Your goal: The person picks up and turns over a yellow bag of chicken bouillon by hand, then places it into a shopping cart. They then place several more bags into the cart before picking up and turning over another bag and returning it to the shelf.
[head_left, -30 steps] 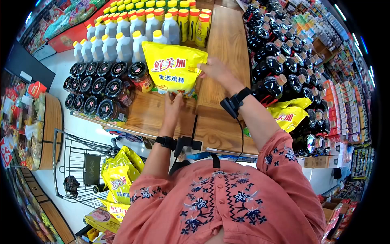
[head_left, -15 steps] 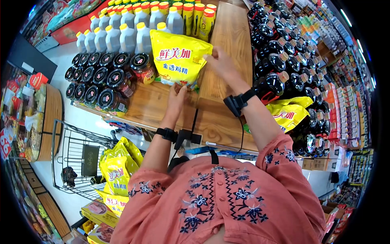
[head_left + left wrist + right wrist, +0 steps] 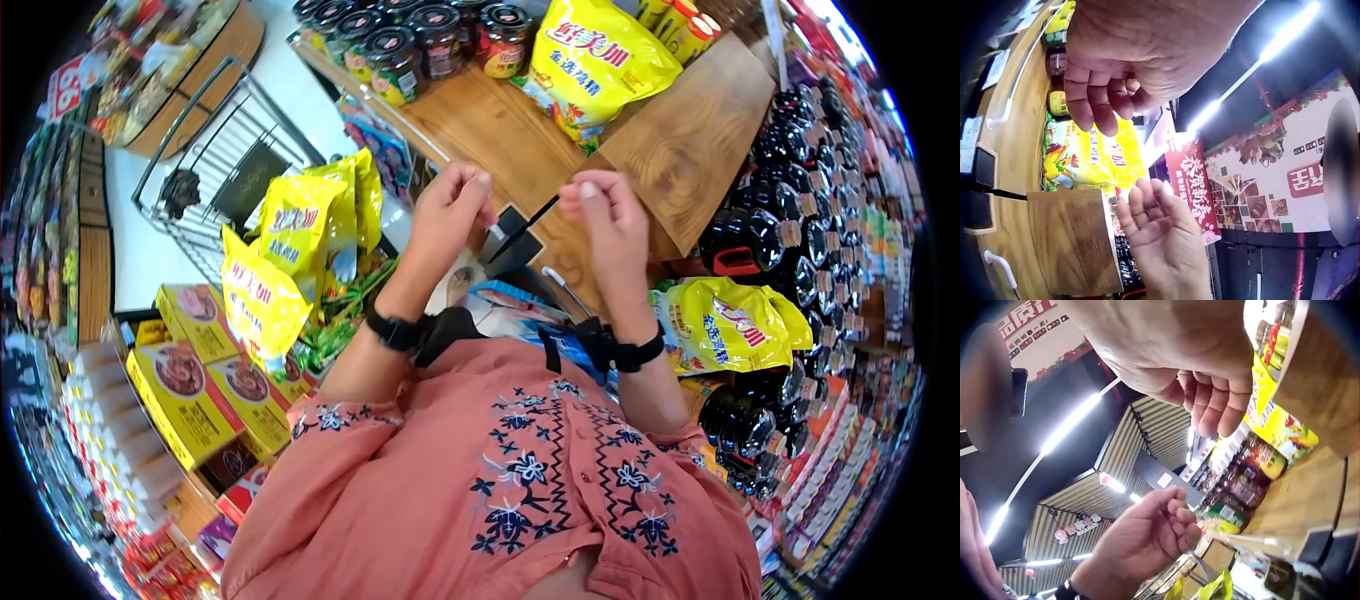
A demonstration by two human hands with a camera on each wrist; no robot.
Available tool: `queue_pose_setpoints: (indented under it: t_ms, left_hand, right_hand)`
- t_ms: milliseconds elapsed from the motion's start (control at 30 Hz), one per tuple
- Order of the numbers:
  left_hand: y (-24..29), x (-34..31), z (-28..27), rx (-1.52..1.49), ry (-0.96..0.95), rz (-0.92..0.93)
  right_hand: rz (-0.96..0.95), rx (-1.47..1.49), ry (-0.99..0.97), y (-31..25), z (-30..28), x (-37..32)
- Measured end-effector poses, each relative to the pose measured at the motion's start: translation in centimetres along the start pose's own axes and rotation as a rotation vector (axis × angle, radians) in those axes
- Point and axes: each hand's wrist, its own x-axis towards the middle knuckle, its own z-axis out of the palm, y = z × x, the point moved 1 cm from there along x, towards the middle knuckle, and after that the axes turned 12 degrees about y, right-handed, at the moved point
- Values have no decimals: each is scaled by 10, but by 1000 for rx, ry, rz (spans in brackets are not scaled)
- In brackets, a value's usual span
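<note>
A yellow bag of chicken bouillon [image 3: 590,70] stands upright on the wooden display table [image 3: 470,120], beside the dark-lidded jars. Both hands hover apart in front of the torso, nearer the body than the bag, holding nothing. My left hand [image 3: 450,215] has loosely bent fingers; the right wrist view shows this hand [image 3: 1147,534] from its palm side. Across from it is my right hand [image 3: 612,220], its fingers relaxed, and the left wrist view shows its palm [image 3: 1166,234]. Another yellow bouillon bag [image 3: 735,325] lies to the right, beside the right wrist.
On the left, more yellow bags [image 3: 300,225] rest in a wire shopping cart [image 3: 215,150]. Yellow boxes [image 3: 185,395] are stacked below them. Dark bottles [image 3: 745,240] line the right side. Lidded jars [image 3: 435,45] stand at the table's far left. A raised wooden block [image 3: 685,140] is on the table.
Both hands have let go of the yellow bag and drawn back towards the body. The bag now stands alone on the table. The head view has turned downward and to the left.
</note>
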Motion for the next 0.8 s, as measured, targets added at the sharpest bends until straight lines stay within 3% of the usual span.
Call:
queue_pose_setpoints:
  t_ms: [233, 367, 433, 500, 633, 667, 767, 800]
  left_hand:
    - [5, -115, -86, 171, 305, 6]
    - [9, -143, -185, 271, 656, 96]
    - [5, -143, -242, 434, 750, 268]
    - [0, -137, -287, 533, 831, 319]
    - [-34, -109, -380, 799, 836, 274]
    - [-40, -100, -397, 826, 790, 191]
    - [-48, -95, -417, 814, 721, 74]
    - [-92, -84, -467, 806, 703, 160]
  right_hand:
    - [236, 82, -334, 40, 32, -61]
    - [328, 65, -436, 50, 40, -83]
    - [342, 9, -480, 49, 42, -90]
    - [352, -47, -519, 44, 48, -95]
    - [366, -95, -512, 44, 67, -101]
    - [374, -82, -521, 47, 73, -104]
    - [389, -65, -570, 59, 98, -112]
    - [387, -81, -575, 60, 108, -115]
